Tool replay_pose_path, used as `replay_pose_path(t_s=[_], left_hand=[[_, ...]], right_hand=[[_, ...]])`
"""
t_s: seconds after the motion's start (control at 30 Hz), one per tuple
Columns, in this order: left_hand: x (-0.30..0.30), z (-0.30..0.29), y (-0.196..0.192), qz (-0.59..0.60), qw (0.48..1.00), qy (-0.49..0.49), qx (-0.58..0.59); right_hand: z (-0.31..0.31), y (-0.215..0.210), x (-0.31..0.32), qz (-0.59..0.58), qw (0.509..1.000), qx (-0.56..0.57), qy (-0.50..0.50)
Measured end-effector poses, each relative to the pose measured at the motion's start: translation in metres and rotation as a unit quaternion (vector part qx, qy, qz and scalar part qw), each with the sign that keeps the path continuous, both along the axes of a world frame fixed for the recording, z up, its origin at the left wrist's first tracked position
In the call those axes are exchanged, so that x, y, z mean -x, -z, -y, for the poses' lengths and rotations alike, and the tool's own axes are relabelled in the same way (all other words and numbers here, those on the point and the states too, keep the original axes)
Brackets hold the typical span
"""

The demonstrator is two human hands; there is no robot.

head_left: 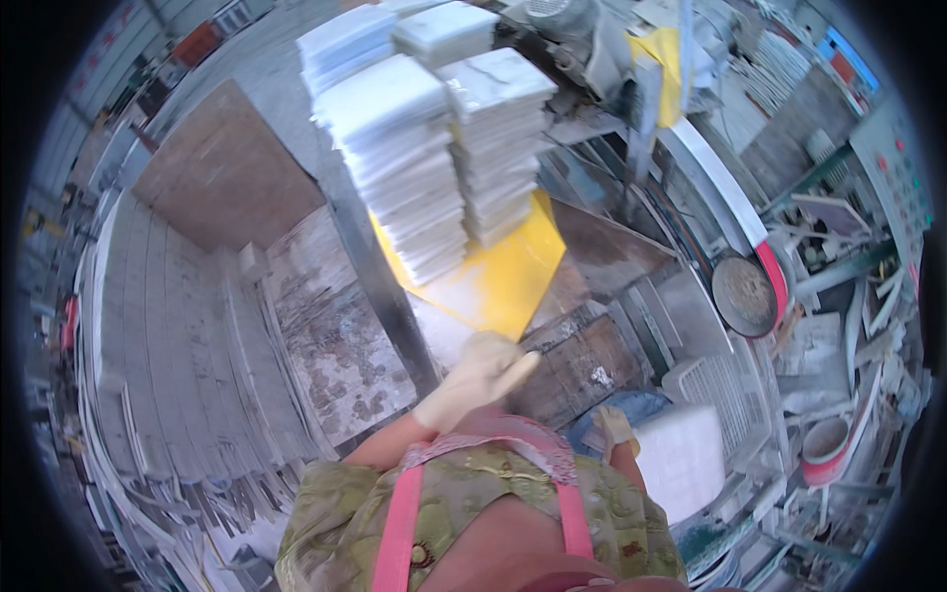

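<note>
White slab (683,462), right hand (616,426) beside it, left hand (483,369) angled forward

Bright, diffuse light washes the blurred slab stacks (400,173); fisheye edges darken.

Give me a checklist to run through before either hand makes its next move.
1. Gloves on left hand and right hand: ok, both covered.
2. Front slab stacks resting on the yellow panel: ok.
3. Slab edges flush: not ok, some jut out.
4. Left hand touching the yellow panel: cannot tell, blurred.
5. Right hand gripping the white block: cannot tell.
</note>
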State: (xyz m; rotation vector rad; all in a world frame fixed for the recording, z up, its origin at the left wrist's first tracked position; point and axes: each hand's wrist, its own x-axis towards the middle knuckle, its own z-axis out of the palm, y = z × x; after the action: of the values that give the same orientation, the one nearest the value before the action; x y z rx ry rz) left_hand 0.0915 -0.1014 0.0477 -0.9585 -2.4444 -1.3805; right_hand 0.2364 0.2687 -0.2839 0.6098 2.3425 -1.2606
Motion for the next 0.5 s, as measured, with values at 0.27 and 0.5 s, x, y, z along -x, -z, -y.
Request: replay_pose_path(t_s=[0.27, 0.5], left_hand=[[0.027, -0.005, -0.034, 0.425, 0.872, -0.132, -0.204], [0.064, -0.036, -0.039, 0.38, 0.895, -0.126, -0.196]], right_hand=[[-0.063, -0.052, 0.014, -0.084, 0.978, -0.191, -0.023], [-0.102, -0.117, 0.128, -0.144, 0.965, -0.217, 0.005]])
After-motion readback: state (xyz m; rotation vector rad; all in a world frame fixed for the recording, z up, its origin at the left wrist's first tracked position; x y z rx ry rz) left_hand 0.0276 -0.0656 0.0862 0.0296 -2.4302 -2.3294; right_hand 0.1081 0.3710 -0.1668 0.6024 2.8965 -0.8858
